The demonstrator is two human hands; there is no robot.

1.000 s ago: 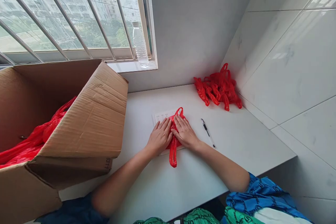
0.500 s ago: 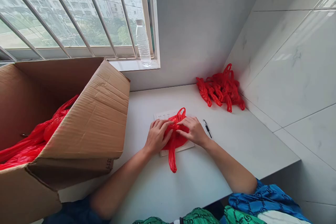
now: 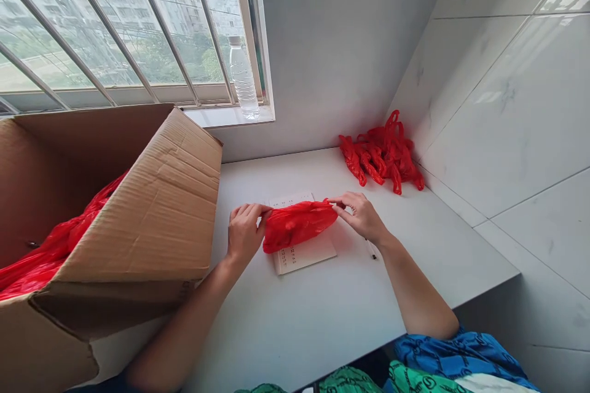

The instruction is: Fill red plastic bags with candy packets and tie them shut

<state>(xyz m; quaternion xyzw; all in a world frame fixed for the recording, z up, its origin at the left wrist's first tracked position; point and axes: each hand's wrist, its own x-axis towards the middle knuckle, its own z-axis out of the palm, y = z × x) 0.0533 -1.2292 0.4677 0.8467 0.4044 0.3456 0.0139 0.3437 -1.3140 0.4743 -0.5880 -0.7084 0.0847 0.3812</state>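
Observation:
A red plastic bag [image 3: 298, 225] is stretched sideways between my two hands, over a notebook. Its left end is pinched in the closed fingers of my left hand [image 3: 244, 230]. At the other end, my right hand [image 3: 362, 215] grips the bag between thumb and fingers. The open notebook [image 3: 308, 258] with small handwritten marks lies beneath, partly covered by the bag. A pen [image 3: 371, 250] lies beside it, mostly hidden under my right wrist.
A large cardboard box [image 3: 152, 209] with red plastic bags [image 3: 59, 233] inside stands at left. Several bunched red bags [image 3: 385, 153] lie in the table's [image 3: 286, 319] far right corner. A clear bottle [image 3: 244, 83] stands on the windowsill, by the barred window.
My hands have moved apart, the left one leftward and the right one rightward. The bag, bunched with its loops sticking out before, is now pulled out lengthwise between them.

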